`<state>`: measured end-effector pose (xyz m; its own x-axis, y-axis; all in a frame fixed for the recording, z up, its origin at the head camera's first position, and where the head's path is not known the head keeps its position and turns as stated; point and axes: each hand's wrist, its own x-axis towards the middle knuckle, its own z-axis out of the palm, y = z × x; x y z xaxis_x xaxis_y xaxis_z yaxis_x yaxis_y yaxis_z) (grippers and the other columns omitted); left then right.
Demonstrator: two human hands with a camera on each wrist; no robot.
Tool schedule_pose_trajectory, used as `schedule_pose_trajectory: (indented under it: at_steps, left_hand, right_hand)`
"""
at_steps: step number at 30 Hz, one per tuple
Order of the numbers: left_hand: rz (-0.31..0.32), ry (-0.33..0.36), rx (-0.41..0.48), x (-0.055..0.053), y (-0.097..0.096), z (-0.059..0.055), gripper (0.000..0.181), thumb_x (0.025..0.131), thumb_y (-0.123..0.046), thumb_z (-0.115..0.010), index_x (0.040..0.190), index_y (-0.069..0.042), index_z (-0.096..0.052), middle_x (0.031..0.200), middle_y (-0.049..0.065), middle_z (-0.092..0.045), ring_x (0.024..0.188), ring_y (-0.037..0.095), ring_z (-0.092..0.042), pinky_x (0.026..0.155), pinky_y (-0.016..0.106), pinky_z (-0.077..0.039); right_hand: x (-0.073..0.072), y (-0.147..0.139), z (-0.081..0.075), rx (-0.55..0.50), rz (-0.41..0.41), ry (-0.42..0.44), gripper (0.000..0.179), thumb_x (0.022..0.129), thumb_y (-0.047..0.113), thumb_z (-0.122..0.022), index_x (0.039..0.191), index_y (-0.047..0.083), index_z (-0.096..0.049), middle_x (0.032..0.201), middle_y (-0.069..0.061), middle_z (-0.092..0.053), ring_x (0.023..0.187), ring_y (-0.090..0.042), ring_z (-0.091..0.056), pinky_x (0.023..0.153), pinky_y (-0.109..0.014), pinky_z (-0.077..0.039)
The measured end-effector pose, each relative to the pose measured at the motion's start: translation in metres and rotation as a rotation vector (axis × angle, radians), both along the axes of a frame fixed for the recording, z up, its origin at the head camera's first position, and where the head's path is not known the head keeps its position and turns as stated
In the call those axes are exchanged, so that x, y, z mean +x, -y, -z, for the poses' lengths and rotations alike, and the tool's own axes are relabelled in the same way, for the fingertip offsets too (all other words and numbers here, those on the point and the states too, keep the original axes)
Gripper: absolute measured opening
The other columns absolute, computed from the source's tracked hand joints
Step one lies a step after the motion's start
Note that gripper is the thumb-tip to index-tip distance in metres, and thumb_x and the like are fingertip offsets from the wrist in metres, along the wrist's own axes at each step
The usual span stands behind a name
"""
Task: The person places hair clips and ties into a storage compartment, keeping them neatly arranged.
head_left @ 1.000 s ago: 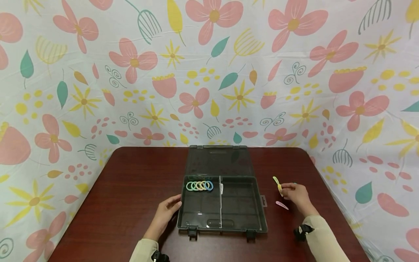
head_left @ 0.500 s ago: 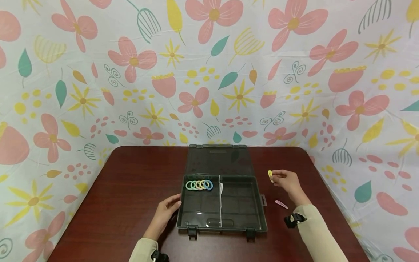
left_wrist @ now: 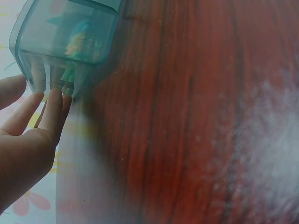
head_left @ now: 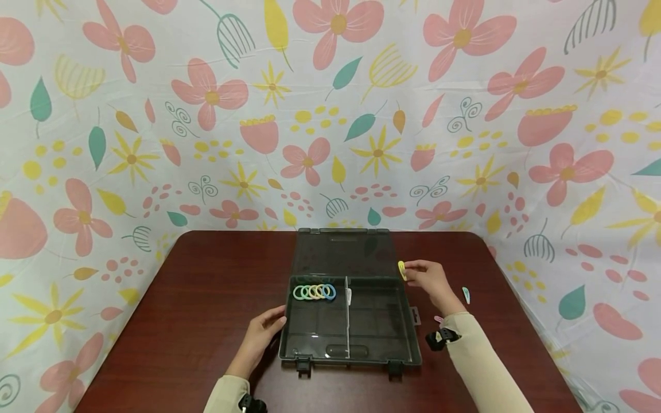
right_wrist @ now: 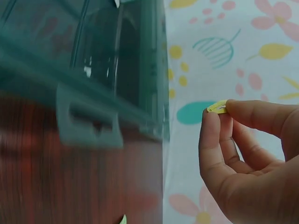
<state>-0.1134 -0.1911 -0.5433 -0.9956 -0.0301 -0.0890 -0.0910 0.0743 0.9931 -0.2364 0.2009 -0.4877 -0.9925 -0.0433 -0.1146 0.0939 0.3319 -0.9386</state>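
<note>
My right hand (head_left: 430, 281) pinches a yellow hair clip (head_left: 401, 270) between thumb and fingertips, by the back right corner of the dark see-through box (head_left: 379, 321). In the right wrist view the yellow snap clip (right_wrist: 217, 108) shows above the curled fingers. My left hand (head_left: 260, 338) touches the box's left wall with nearly straight fingers; the left wrist view shows its fingertips against the wall (left_wrist: 65, 58). Several pastel rings (head_left: 315, 292) lie overlapping in the left compartment. A white clip (head_left: 349, 296) stands by the divider (head_left: 348, 327) in the right compartment.
A teal clip (head_left: 466, 295) lies right of my right forearm. Partly hidden by that wrist is a pink clip (head_left: 438, 319). A pale green tip (right_wrist: 123, 219) shows low in the right wrist view. The box lid (head_left: 346, 252) lies back; two latches (head_left: 304, 367) face front.
My right hand has lifted the yellow clip from the table and carried it left to the box's back right corner. The teal clip has come into view. My left hand stays put.
</note>
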Motion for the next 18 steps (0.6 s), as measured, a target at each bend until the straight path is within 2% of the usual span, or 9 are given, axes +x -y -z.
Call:
schedule_pose_trajectory:
  at_steps: [2,6,10,13,18]
  left_hand:
    - [-0.002,0.001,0.002,0.000,0.000,0.001,0.038,0.095,-0.005,-0.059,0.129,0.012,-0.053,0.129,0.029,-0.054,0.119,0.037,-0.052,0.086,0.022,-0.047]
    - [-0.015,0.024,0.021,-0.005,0.002,0.013,0.037,0.095,-0.003,-0.059,0.129,0.010,-0.054,0.130,0.028,-0.054,0.120,0.036,-0.051,0.085,0.019,-0.046]
    - [-0.018,0.021,0.028,-0.010,0.005,0.028,0.038,0.095,-0.005,-0.060,0.130,0.009,-0.055,0.130,0.026,-0.055,0.121,0.034,-0.051,0.085,0.017,-0.046]
    - [-0.019,0.015,0.019,-0.011,0.006,0.031,0.039,0.095,-0.008,-0.061,0.130,0.008,-0.055,0.131,0.025,-0.055,0.121,0.032,-0.051,0.086,0.018,-0.046]
    - [-0.021,0.019,0.003,-0.010,0.006,0.031,0.041,0.094,-0.013,-0.063,0.130,0.005,-0.056,0.130,0.023,-0.056,0.118,0.026,-0.054,0.088,0.021,-0.047]
  right_hand:
    - [-0.001,0.007,0.000,-0.009,-0.008,0.005,0.033,0.094,0.009,-0.061,0.121,-0.011,-0.059,0.109,-0.024,-0.063,0.091,-0.029,-0.065,0.081,-0.043,-0.054]
    - [-0.001,0.021,-0.001,-0.033,-0.018,0.014,0.031,0.094,0.008,-0.061,0.119,-0.010,-0.060,0.107,-0.024,-0.063,0.092,-0.032,-0.065,0.082,-0.045,-0.054]
    - [0.001,0.033,-0.001,-0.066,-0.047,-0.001,0.026,0.093,0.008,-0.063,0.113,-0.009,-0.063,0.097,-0.018,-0.066,0.086,-0.030,-0.066,0.079,-0.046,-0.054]
    - [0.001,0.044,0.001,-0.082,-0.056,0.008,0.023,0.092,0.008,-0.065,0.108,-0.009,-0.065,0.093,-0.016,-0.067,0.082,-0.028,-0.067,0.078,-0.045,-0.055]
    - [-0.003,0.062,0.011,-0.064,-0.009,0.097,0.021,0.091,0.005,-0.065,0.107,-0.008,-0.066,0.097,-0.018,-0.067,0.080,-0.024,-0.067,0.082,-0.048,-0.053]
